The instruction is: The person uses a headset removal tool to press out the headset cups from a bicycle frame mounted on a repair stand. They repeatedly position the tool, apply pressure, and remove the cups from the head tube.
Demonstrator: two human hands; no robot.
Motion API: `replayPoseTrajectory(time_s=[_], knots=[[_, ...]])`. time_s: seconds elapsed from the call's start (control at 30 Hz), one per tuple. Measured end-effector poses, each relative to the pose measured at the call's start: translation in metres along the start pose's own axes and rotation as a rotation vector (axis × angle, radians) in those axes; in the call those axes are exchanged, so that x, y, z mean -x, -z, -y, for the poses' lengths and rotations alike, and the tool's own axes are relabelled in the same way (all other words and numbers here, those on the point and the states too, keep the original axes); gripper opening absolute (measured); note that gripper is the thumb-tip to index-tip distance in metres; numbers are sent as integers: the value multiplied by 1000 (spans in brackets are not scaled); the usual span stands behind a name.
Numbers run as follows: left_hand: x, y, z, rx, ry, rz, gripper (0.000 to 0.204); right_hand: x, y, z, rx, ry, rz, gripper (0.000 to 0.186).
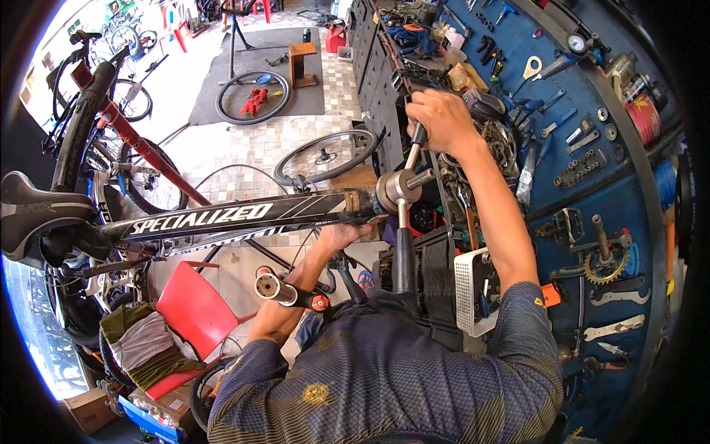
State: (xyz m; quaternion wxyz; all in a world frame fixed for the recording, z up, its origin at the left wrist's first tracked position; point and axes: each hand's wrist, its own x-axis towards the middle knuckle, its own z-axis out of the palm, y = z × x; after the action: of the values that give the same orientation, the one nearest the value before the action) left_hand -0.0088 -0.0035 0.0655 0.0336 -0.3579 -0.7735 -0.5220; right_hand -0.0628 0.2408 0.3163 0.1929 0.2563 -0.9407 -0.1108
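My right hand (438, 122) is closed round the black grip (418, 135) of a steel lever tool. Its round steel head (393, 191) with a threaded shaft sits at the end of a black bicycle frame tube (281, 213), and a second black handle (404, 259) points downward from it. Under the tube, near that head, my left hand (347, 231) grips the bicycle frame, its fingertips partly hidden. A silver stem with a red cap (285, 290) crosses my left forearm. A black saddle (33, 211) is at the far left of the bicycle.
A blue tool board (543, 200) and tool-laden workbench line my right. A white perforated tray (470, 296) sits by my right arm. At left are a red chair (192, 311) with cloths and several bicycles (151, 185). Loose wheels (251, 96) lie on the floor ahead.
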Motion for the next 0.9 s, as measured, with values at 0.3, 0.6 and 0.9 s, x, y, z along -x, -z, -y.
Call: replayPoseTrajectory(time_s=[0.3, 0.6, 0.9], knots=[[-7, 8, -13, 72, 43, 11, 39, 82, 39, 57, 43, -694, 330, 29], [-9, 2, -8, -47, 47, 66, 40, 180, 79, 161, -742, -700, -264, 53], [-8, 1, 20, -329, -251, 74, 33, 156, 45, 139, -743, -282, -551, 67]])
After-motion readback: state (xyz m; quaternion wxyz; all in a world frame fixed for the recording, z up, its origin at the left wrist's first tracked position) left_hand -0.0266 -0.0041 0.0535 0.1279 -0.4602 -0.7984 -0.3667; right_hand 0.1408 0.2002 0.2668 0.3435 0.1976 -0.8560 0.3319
